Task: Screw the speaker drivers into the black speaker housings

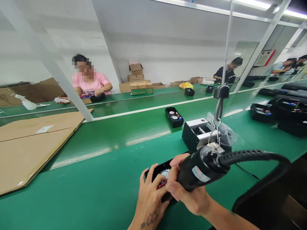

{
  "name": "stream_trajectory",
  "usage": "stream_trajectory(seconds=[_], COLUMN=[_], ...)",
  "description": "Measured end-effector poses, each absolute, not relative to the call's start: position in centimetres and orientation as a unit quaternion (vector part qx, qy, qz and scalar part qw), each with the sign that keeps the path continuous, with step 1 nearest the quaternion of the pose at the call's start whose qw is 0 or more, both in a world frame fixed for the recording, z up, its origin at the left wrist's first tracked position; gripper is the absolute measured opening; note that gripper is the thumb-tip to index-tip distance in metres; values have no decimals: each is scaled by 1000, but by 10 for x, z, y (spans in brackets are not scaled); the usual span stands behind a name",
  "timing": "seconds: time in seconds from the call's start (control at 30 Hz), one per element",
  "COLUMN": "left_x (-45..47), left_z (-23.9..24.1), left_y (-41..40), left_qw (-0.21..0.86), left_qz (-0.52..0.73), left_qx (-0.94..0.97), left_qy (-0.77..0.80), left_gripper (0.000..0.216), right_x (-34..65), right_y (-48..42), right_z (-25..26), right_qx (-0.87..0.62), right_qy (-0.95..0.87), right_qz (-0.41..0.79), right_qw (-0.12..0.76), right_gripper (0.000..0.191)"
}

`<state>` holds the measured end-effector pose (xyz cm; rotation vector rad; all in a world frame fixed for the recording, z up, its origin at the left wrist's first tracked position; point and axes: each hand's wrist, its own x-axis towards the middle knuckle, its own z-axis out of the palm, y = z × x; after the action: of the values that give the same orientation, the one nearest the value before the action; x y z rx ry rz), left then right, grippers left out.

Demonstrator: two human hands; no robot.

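My right hand [184, 188] is wrapped round a black electric screwdriver [199, 169], tilted down to the left; its bit is hidden. From its rear end a thick cable runs right, and a metal hook hangs it from a cord. Under it lies an open black speaker housing [165, 166] with a round silver speaker and red wires. My left hand [151, 191] grips this housing, fingers curled over its left side and onto the inside. Both hands cover much of the housing. Just behind stands a black-and-white box-shaped device [201, 132], open on top.
Another open housing [174, 117] with two speakers lies on the green conveyor [134, 123]. Flat cardboard [35, 140] covers the left side. Several black housings [261, 112] are piled at right. A co-worker in pink [92, 84] sits across; others work at far right.
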<state>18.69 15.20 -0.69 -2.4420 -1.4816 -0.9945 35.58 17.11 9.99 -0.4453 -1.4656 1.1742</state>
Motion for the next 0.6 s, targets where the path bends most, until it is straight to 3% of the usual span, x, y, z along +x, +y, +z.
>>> stream_trajectory(seconds=[0.07, 0.13, 0.2, 0.37, 0.6], left_x=[188, 188, 188, 187, 190], left_z=[-7, -7, -7, -14, -16], left_y=[153, 153, 153, 153, 153], left_qw=[54, 52, 57, 63, 63], left_qz=[-325, -322, -318, -320, -322], left_qx=[-804, -802, -804, -806, -803], left_qy=[-496, -501, -500, -494, -498], left_gripper=[74, 81, 76, 36, 42], right_x=[352, 349, 348, 348, 346], right_y=[173, 174, 175, 176, 176], right_z=[99, 97, 93, 89, 88], right_qx=[-169, -164, -165, -173, -180], right_qy=[-626, -618, -609, -640, -649], right_qz=[505, 516, 525, 501, 497], right_qw=[569, 570, 572, 557, 547], right_gripper=[35, 35, 35, 35, 34])
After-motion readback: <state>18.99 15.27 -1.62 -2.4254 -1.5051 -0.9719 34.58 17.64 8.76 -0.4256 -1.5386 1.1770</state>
